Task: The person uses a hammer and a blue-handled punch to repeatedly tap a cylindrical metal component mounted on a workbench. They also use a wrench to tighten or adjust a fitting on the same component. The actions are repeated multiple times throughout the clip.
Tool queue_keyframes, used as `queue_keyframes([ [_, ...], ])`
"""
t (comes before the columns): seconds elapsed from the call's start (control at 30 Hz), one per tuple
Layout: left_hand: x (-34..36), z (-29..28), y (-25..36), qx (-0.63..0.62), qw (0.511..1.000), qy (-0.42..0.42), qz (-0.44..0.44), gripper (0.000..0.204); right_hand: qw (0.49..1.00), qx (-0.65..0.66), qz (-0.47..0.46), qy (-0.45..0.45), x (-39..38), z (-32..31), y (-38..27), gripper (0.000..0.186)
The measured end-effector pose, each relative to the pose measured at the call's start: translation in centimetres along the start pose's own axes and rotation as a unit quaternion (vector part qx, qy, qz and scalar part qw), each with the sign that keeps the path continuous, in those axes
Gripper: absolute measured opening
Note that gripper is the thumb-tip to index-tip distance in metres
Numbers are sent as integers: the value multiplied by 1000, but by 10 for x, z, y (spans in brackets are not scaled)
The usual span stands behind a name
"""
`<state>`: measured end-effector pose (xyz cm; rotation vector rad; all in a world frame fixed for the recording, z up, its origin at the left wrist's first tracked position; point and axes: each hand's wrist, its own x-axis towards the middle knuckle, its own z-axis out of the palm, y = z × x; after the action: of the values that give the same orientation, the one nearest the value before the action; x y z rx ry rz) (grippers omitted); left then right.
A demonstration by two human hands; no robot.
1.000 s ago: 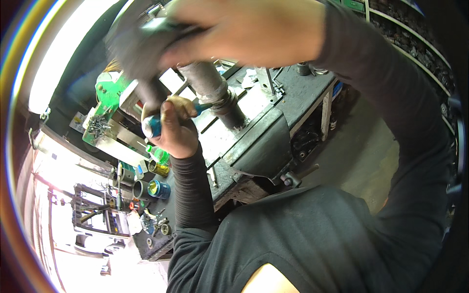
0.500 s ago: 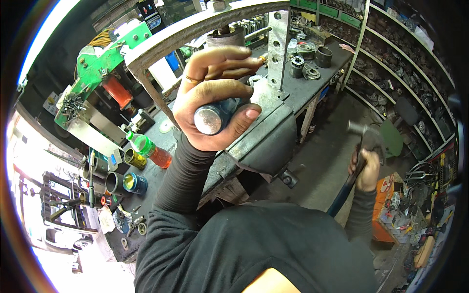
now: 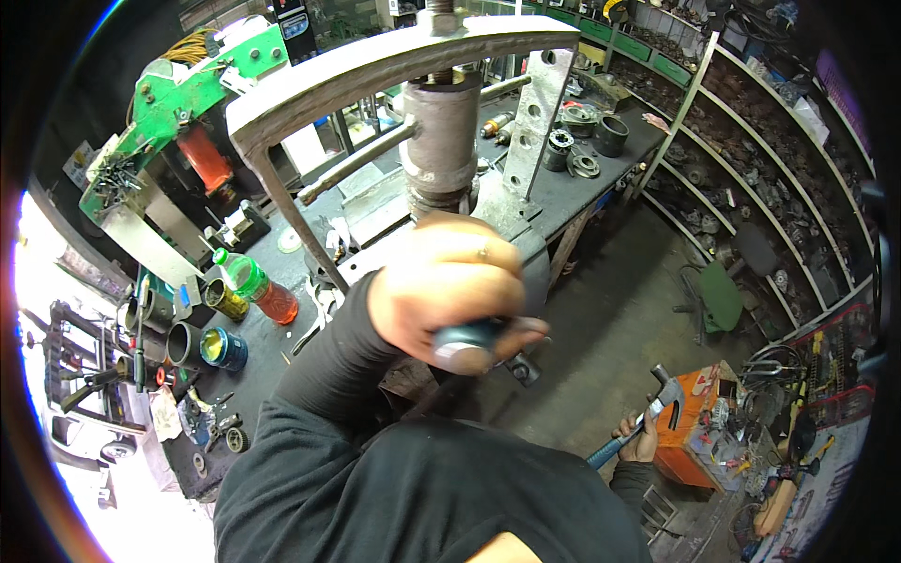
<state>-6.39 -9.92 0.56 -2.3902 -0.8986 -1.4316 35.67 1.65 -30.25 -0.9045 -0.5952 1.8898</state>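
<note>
Our left hand (image 3: 450, 281) is wrapped around a blue handle (image 3: 481, 333), our right hand (image 3: 638, 437) around a hammer (image 3: 669, 392)

We see the left hand raised in front of the worktop (image 3: 267, 358), its fingers curled tight and its thumb jutting out to the right. The handle's pale round end faces us; blur softens this hand, and we cannot tell what lies at the handle's far end, since the fist covers it. Lower down and off to the right, our other hand grips the hammer just below its head, over the floor (image 3: 601, 328) and near an orange cabinet (image 3: 678, 458) strewn with small parts.

Beyond the left fist we have a heavy metal frame (image 3: 282, 98), its thick crossbar crossed by a threaded screw (image 3: 441, 19), with a drilled upright (image 3: 540, 89) at the right. Beneath the screw is a grey metal cylinder (image 3: 441, 141), a rod (image 3: 361, 162) reaching to its left side. Left of our forearm stand a green-tinted bottle (image 3: 272, 296) with red liquid, a yellow tin (image 3: 228, 302) and a blue can (image 3: 235, 355). Behind them we make out a green metal arm (image 3: 188, 94) with an orange-red cylinder (image 3: 205, 158); shelves (image 3: 683, 113) packed with parts line the right side
</note>
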Motion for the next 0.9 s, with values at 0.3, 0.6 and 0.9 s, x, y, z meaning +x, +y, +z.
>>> queue_keyframes([
  [0.3, 0, 43, -21, -18, 996, -19, 91, 28, 983, -10, -132, 125, -63, 38, 36, 20],
  [0.6, -5, 24, -21, -96, 988, 78, 88, 27, 950, -160, -236, 130, -126, 129, 45, 25],
  [0.9, -4, 21, -24, -111, 979, 111, 130, 24, 910, -182, -366, -74, -153, 216, -16, 45],
])
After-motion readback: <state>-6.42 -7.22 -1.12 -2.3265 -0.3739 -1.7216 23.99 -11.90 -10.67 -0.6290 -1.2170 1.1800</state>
